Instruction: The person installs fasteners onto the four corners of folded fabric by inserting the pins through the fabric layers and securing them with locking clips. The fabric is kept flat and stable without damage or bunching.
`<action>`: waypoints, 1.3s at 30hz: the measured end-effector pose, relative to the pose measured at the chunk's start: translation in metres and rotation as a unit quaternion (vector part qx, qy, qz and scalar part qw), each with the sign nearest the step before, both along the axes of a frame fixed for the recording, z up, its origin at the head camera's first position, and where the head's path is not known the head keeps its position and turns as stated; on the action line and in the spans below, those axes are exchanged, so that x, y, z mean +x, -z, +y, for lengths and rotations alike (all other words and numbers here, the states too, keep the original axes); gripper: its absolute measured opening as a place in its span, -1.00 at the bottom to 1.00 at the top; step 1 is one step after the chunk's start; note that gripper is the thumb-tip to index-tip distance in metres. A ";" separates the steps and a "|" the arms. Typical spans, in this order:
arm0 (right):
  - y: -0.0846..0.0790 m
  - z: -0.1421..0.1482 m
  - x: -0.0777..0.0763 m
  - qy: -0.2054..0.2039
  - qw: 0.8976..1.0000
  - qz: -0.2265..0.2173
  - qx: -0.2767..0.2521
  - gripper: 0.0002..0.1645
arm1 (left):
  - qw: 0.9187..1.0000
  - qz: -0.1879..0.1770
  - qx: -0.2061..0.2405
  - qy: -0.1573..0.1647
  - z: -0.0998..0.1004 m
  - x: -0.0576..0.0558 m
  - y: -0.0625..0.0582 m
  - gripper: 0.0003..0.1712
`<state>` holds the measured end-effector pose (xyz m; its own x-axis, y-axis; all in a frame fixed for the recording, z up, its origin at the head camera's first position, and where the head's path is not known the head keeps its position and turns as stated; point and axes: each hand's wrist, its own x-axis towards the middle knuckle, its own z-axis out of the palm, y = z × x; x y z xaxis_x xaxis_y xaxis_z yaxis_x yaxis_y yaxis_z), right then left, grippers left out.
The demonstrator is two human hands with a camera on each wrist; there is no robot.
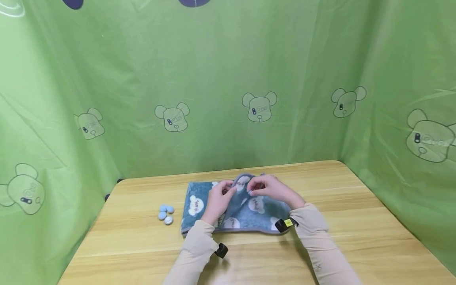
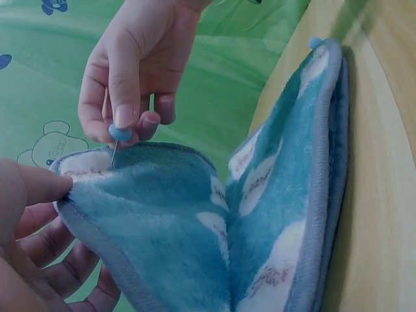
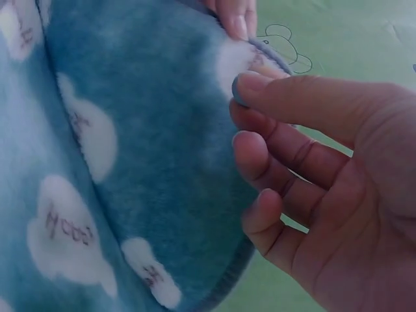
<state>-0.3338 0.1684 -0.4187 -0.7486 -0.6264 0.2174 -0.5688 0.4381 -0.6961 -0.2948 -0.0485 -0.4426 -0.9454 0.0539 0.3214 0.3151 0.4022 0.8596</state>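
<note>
On the table, knobs lie left of the cloth, with the curtain behind.

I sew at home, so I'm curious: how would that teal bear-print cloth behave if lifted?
The teal cloth would probably flop and drape, since its raised flap bends in soft curves. It may be light for its size: the left hand holds that flap up with a pinch. Its fuzzy pile suggests it wouldn't slip easily.
</note>
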 end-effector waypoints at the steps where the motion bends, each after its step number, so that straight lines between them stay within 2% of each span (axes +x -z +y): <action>1: 0.001 -0.001 0.000 0.001 1.000 0.001 -0.004 -0.90 | 1.000 0.001 -0.001 0.002 0.001 0.000 0.000 -0.75; 5: 0.003 -0.004 0.002 0.014 1.000 0.003 -0.023 -0.90 | 1.000 0.001 0.000 0.010 0.002 0.002 -0.001 -0.75; 11: 0.005 -0.009 0.003 0.062 0.997 0.030 -0.024 -0.91 | 1.000 -0.005 0.001 0.019 0.003 0.002 0.001 -0.78; 15: 0.008 -0.013 0.003 0.091 0.993 0.067 -0.018 -0.91 | 1.000 -0.005 -0.006 0.024 0.004 0.002 0.000 -0.78; 23: 0.018 -0.020 0.000 0.120 0.980 0.151 -0.038 -0.85 | 0.999 -0.002 -0.013 0.048 0.007 0.006 -0.002 -0.79; 27: 0.021 -0.024 0.000 0.149 0.967 0.199 -0.052 -0.68 | 0.998 -0.001 -0.020 0.054 0.008 0.007 -0.003 -0.80; 31: 0.019 -0.026 0.001 0.177 0.955 0.231 -0.063 -0.27 | 0.998 0.001 -0.034 0.058 0.008 0.008 -0.005 -0.80; 33: 0.018 -0.026 0.002 0.181 0.953 0.235 -0.063 -0.05 | 0.997 0.003 -0.041 0.060 0.008 0.009 -0.006 -0.80; 35: 0.018 -0.026 0.002 0.175 0.955 0.233 -0.060 0.08 | 0.997 0.005 -0.048 0.064 0.008 0.009 -0.006 -0.79; 39: 0.018 -0.025 0.001 0.156 0.959 0.230 -0.054 0.07 | 0.995 0.009 -0.060 0.079 0.007 0.010 -0.008 -0.75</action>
<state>-0.3325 0.1433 -0.4370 -0.7054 -0.3425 0.6205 -0.6795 0.5758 -0.4546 -0.2844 -0.0418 -0.4350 -0.9166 0.2404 0.3195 0.3967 0.4465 0.8021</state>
